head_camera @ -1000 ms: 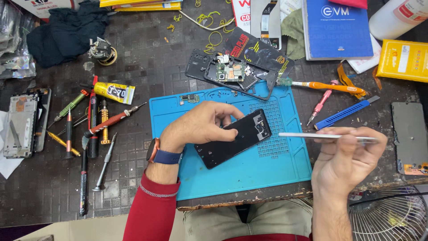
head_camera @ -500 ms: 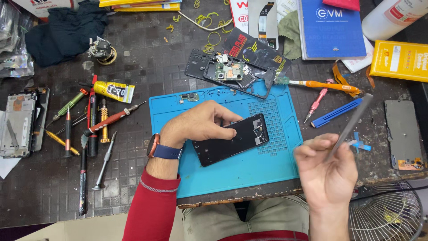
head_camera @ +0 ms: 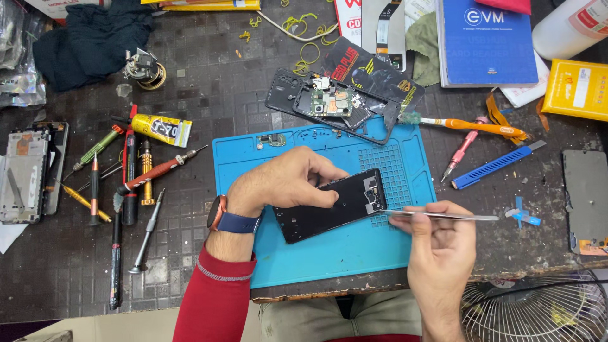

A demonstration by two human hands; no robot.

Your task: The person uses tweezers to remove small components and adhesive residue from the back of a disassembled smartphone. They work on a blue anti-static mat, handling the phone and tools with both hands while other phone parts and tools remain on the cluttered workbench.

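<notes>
Two hands work at centre frame: the left hand (head_camera: 285,180) pins the black phone (head_camera: 332,206) flat on the blue mat (head_camera: 354,250) to steady it, fingers pressed on it; the right hand (head_camera: 440,244), fingers pinched, holds tweezers (head_camera: 443,216) at its edge.

My right hand (head_camera: 441,250) swings the tweezers (head_camera: 440,216) back down from upright, level again, tips beside the phone (head_camera: 329,206).

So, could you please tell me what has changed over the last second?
The right hand swung the metal tweezers up and away, then brought them back level, tip at the edge of the black phone. The left hand stayed pressing the phone on the blue mat; the tools around did not move.
</notes>
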